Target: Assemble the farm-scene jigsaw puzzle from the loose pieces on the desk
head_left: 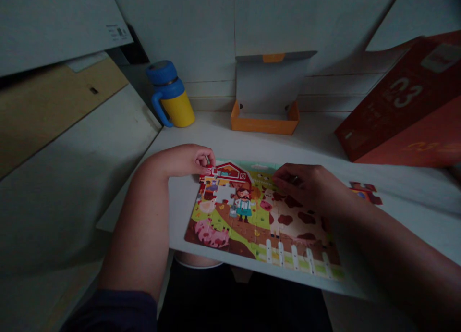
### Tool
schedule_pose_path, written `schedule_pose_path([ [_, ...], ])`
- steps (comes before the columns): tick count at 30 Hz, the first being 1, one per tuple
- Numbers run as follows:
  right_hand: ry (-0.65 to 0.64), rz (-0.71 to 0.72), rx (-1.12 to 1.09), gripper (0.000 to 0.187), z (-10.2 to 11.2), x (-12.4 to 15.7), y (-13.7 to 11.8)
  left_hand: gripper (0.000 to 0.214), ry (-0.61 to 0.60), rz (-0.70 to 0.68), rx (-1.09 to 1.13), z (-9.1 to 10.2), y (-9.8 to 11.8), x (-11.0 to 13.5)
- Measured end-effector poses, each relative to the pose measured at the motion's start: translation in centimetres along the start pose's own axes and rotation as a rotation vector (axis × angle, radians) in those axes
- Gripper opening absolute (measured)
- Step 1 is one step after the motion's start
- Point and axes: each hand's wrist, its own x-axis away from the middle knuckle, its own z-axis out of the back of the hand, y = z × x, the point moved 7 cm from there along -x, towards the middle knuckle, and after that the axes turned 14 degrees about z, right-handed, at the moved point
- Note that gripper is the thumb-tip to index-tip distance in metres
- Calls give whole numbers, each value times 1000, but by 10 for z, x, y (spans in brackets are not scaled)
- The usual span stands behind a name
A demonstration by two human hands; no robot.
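A farm jigsaw puzzle (248, 231) lies on the white table, showing a cow, a pig, a farmer and a red barn. One gap (225, 194) left of the farmer bares the white surface. At the puzzle's upper left corner, my left hand (192, 160) pinches a red and white puzzle piece (209, 170) between thumb and curled fingers. My right hand (304, 180) rests at the upper right part, above the cow, fingers bent and pressed together; anything in them is hidden. Beyond my right wrist lies a loose puzzle piece (365, 192), partly covered by the forearm.
An open orange box (264, 125) with its lid up stands at the back wall. Left of it is a yellow and blue mug (176, 106) with a handle. A large red box (403, 101) stands at the right; a pale panel (82, 144) borders the table's left side.
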Motion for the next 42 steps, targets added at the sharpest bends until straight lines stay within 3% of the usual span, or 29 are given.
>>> schedule_pose_path([
  [9,-24,25,49,28,-2,-1,-2,26,77,-69,-1,-5,7,-8],
  [21,-33,111,150,25,-1,-3,-7,31,138,-63,-63,-9,4,-14],
  [26,-14,120,214,26,7,-3,-6,24,162,-77,-84,-8,2,-17],
  [33,60,71,349,25,25,0,2,12,208,-18,-93,-4,5,-15],
  [42,-9,76,376,27,16,0,1,13,210,18,-139,-1,8,-12],
])
